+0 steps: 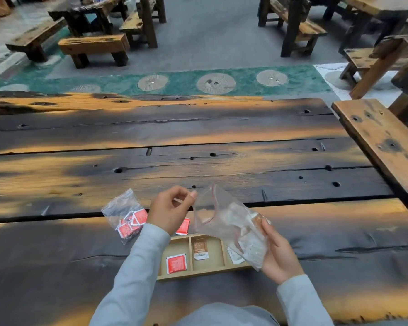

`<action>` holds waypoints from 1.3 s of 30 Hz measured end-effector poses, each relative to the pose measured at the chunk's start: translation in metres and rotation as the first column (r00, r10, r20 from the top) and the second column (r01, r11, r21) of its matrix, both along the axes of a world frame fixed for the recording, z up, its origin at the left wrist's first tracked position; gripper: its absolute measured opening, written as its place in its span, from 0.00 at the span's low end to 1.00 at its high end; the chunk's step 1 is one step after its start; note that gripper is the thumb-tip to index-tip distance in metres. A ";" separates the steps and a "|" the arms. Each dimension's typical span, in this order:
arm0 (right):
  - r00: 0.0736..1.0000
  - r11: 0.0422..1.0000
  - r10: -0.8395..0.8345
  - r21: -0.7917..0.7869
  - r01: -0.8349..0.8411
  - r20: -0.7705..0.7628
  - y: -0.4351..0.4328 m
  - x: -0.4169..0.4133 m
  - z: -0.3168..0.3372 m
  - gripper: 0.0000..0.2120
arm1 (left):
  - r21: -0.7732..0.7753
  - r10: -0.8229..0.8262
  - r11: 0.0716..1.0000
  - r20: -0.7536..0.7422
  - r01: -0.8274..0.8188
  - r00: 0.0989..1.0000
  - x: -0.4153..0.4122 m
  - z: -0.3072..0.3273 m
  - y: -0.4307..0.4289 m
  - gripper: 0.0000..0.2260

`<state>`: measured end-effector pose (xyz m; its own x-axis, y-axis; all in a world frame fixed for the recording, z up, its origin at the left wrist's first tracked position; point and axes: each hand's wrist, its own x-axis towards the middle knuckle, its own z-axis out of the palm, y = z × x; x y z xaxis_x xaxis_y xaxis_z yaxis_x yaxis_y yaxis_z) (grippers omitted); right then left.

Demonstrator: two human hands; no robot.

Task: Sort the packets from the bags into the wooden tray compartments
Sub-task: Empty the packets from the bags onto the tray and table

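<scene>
The red-packet bag (125, 217) lies on the worktop, unemptied. Left grip (170, 210), fingers curled, seemingly pinches the clear bag (231, 222) at its mouth. Right grip (278, 250) clasps its base above the tray (198, 274), which holds one packet per compartment: sorting has barely begun.

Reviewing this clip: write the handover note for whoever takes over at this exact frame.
Left hand: seems to pinch the mouth of the clear bag.
Right hand: grips that bag's lower end, above the wooden tray.
Done: one red packet in the left compartment, a brown packet in the middle, a white packet in the right.
Left: the white packets in the held bag; the second bag of red packets on the table; a loose red packet beyond the tray.
</scene>
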<state>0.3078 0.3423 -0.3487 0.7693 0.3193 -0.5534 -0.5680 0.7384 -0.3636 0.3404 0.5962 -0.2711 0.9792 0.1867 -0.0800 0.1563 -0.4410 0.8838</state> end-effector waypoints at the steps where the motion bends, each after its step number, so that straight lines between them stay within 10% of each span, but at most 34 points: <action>1: 1.000 0.999 0.016 -0.032 -0.016 -0.002 -0.006 0.000 -0.001 0.18 | 0.000 0.015 1.000 -0.018 -0.015 1.000 -0.001 -0.008 -0.002 0.07; 11: 0.992 0.963 0.078 -0.249 -0.101 -0.101 -0.047 0.001 -0.010 0.18 | -0.239 -0.067 0.971 -0.282 -0.002 0.957 -0.013 -0.066 -0.054 0.12; 39: 0.982 0.905 0.092 -0.398 -0.151 -0.163 -0.117 0.009 -0.039 0.15 | -0.175 -0.039 0.983 -0.480 -0.052 0.876 -0.001 -0.151 -0.116 0.09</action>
